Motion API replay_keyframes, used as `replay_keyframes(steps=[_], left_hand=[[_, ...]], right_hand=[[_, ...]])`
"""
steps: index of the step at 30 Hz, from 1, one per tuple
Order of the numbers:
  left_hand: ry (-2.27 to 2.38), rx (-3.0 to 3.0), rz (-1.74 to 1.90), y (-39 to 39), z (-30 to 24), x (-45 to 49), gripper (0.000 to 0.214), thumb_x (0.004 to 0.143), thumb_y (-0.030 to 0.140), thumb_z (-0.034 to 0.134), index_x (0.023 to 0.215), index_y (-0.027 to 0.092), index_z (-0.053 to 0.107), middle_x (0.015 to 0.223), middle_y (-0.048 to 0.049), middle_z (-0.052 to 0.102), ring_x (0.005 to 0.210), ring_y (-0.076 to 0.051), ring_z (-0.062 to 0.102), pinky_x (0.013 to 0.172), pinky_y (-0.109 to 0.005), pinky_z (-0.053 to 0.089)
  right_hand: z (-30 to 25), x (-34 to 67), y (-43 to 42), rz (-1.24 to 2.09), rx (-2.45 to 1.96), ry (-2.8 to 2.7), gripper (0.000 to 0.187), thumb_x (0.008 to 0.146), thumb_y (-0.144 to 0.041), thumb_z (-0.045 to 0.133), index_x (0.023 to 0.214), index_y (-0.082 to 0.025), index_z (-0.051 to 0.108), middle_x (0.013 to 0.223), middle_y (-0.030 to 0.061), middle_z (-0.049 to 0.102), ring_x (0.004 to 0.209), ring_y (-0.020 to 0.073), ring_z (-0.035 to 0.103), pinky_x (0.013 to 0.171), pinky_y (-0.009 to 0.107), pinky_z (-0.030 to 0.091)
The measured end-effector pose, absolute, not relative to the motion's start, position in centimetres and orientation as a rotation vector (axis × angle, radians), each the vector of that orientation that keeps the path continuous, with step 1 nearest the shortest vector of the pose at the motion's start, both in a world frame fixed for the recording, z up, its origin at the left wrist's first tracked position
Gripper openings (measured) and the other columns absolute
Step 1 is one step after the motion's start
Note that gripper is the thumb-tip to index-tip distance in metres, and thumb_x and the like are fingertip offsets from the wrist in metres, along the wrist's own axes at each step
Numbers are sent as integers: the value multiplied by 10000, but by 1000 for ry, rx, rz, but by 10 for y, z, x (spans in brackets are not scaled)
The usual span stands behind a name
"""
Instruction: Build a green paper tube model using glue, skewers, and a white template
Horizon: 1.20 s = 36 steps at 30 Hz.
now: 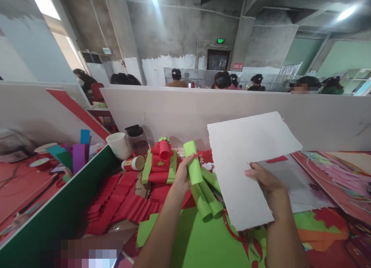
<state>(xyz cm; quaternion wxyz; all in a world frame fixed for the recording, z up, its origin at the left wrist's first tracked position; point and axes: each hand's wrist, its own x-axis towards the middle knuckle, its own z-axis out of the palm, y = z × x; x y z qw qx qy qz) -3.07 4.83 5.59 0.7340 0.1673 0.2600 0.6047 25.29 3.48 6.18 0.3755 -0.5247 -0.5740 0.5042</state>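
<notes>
Left hand (183, 176) grips green roll (193, 168), frame centre; right hand (262, 178) pinches white sheet (246, 156) beside it, above green paper (191, 241).

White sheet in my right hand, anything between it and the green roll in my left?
Nothing visible. The white sheet in the right hand hangs just right of the green roll in the left hand, open gap between; loose green rolls lie lower.
</notes>
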Motion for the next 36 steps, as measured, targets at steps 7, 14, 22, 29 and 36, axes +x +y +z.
replay_keyframes(steps=[7, 14, 22, 29, 36], left_hand=[[774, 522, 1465, 52, 59, -42, 278, 737, 301, 711, 957, 168, 604, 805, -38, 697, 651, -151, 662, 550, -241, 537], [916, 823, 1581, 75, 54, -40, 419, 692, 361, 759, 1037, 179, 606, 874, -13, 685, 671, -120, 612, 619, -228, 502], [1043, 1117, 1220, 116, 49, -6, 405, 702, 390, 737, 1028, 178, 626, 740, -37, 665, 608, -154, 603, 531, -239, 474], [1167, 1074, 1144, 103, 35, -16, 374, 740, 358, 719, 1054, 211, 577, 661, 6, 608, 542, -137, 587, 485, -221, 462], [979, 998, 1000, 63, 55, -20, 574, 823, 514, 640, 1290, 222, 479, 753, -25, 642, 567, -140, 604, 531, -249, 505]], right_hand=[[65, 268, 39, 1235, -1185, -1150, 287, 668, -380, 663, 882, -189, 641, 711, 58, 704, 656, 274, 672, 563, 349, 502], [65, 268, 47, 1077, -1186, -1137, 354, 715, -431, 572, 954, -191, 672, 804, 98, 740, 866, 339, 702, 684, 408, 557], [67, 275, 42, 1135, -1012, -997, 243, 648, -339, 703, 842, -191, 695, 792, 50, 747, 761, 278, 708, 663, 366, 563], [69, 278, 43, 1101, -1023, -908, 229, 641, -309, 698, 839, -195, 688, 747, 29, 734, 653, 237, 677, 570, 326, 521], [73, 246, 52, 1185, -1035, -1024, 191, 679, -331, 684, 793, -186, 632, 704, 22, 704, 574, 197, 627, 530, 303, 476]])
